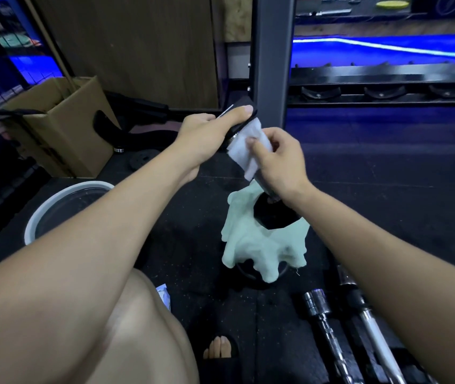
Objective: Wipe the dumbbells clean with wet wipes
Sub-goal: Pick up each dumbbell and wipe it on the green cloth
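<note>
Dumbbell (265,206): centre of the frame, held tilted, its upper black end plate under your left hand (207,137), its lower black end resting on the pale green cloth (262,245) on the floor (387,189).
Left hand: grasping the upper end plate, thumb laid along its edge.
Right hand (279,159): fingers curled around the dumbbell's handle, pressing the white wet wipe (248,148) against it just below the upper plate.
Pale green cloth: crumpled, centre of the frame below your hands.
Chrome bars (328,325): lower right, lying side by side on the floor.
White-rimmed basin (54,206): left of centre, partly behind your left forearm.
Cardboard box (63,126): upper left, open at the top.
Dark rack (387,87): upper right, with a grey upright post (270,59) just behind your hands.
Your knee and toes: bottom of the frame.
</note>
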